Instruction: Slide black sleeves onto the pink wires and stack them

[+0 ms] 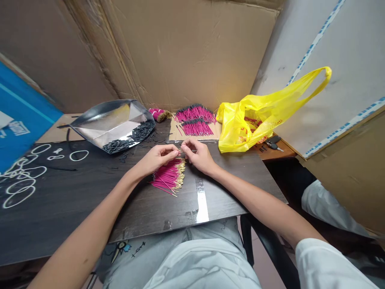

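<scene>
My left hand (164,155) is closed in a pinch on a thin pink wire with a gold-coloured end, whose tip shows at the fingertips. Close beside it, my right hand (197,155) also pinches at that tip; what lies in its fingers is too small to make out. Just below both hands is a loose pile of pink wires (166,175), their gold ends pointing right. Beyond the hands, rows of pink wires with black ends (197,127) lie on a cardboard sheet (174,132).
At the left, a silver-lined open bag (96,120) holds short black tubes (142,131), some spilled. A tied pink bundle (158,114) lies behind. To the right stand a yellow plastic bag (230,134) and keys (274,145). White rubber bands (20,185) lie far left.
</scene>
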A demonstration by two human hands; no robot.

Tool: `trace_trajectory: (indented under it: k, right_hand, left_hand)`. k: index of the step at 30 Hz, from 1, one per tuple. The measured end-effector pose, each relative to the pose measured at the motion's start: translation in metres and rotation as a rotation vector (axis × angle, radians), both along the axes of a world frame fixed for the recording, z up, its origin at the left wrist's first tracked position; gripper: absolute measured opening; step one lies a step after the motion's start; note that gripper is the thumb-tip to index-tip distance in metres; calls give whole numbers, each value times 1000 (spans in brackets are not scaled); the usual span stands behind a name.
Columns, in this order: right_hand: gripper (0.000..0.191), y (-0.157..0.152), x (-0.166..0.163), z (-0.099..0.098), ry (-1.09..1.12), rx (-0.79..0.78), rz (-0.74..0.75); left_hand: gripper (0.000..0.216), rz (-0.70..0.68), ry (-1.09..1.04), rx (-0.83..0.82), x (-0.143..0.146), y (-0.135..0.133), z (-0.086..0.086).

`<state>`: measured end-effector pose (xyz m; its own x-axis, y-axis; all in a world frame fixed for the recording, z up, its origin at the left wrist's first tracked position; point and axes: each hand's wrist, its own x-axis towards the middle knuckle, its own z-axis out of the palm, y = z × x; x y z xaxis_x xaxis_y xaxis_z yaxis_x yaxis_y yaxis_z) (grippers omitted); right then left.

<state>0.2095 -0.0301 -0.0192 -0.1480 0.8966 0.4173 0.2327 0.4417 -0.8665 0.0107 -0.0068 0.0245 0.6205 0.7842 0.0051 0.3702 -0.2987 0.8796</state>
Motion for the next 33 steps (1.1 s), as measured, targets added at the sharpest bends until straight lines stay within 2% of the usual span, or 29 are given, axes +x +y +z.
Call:
trace_trajectory:
  k: [3,6,11,17,23,33]
  right_hand:
    - [19,4,5,-1,-21,15,-16]
    - [14,7,9,0,-138,84,-4]
    - [11,7,11,0,-277,169,30]
    - [13,8,11,-1,-255,246,38]
    - [12,7,10,-1,-265,228,-18]
    - [11,5,10,2,-264,226,14]
  left_hand:
    - [39,9,-9,-17,-3,4,-2]
    - [38,16,-2,-20,-6,6,-3]
    - [39,7,50,55,-5,5,-1]
    - [41,11,87,110,-4,5,0]
    - [38,14,84,114,-6,8,-4]
    - [38,18,95,117,-6,7,-3]
